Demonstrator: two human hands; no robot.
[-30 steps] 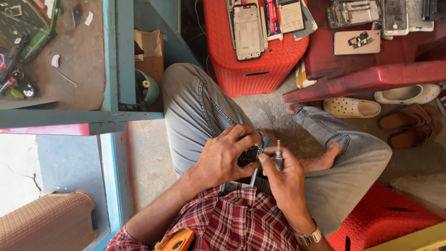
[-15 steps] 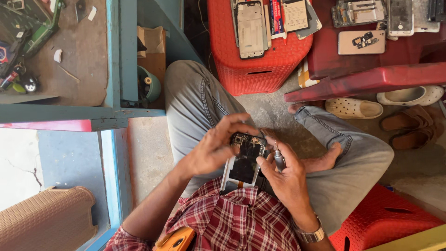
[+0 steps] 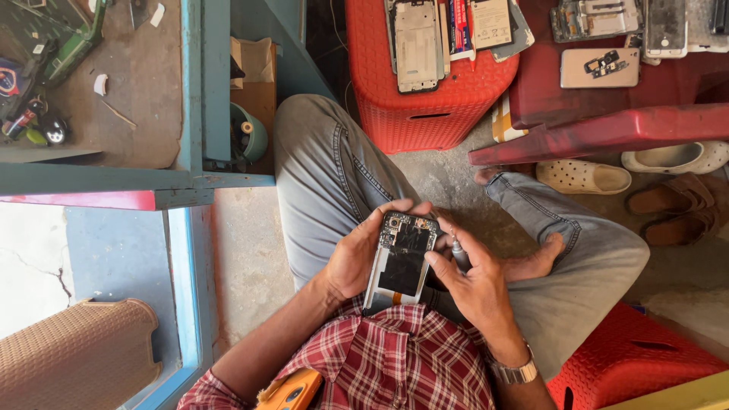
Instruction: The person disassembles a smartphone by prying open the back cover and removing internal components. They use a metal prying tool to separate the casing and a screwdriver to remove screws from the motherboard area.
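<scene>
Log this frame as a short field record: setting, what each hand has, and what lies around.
setting: person seated cross-legged on a concrete floor
left hand: grips the opened phone by its left edge, back cover off
right hand: steadies the phone's right edge and holds a small screwdriver
ahead: red plastic stool carrying phone parts
right: sandals under a red bench
left: blue workbench
</scene>
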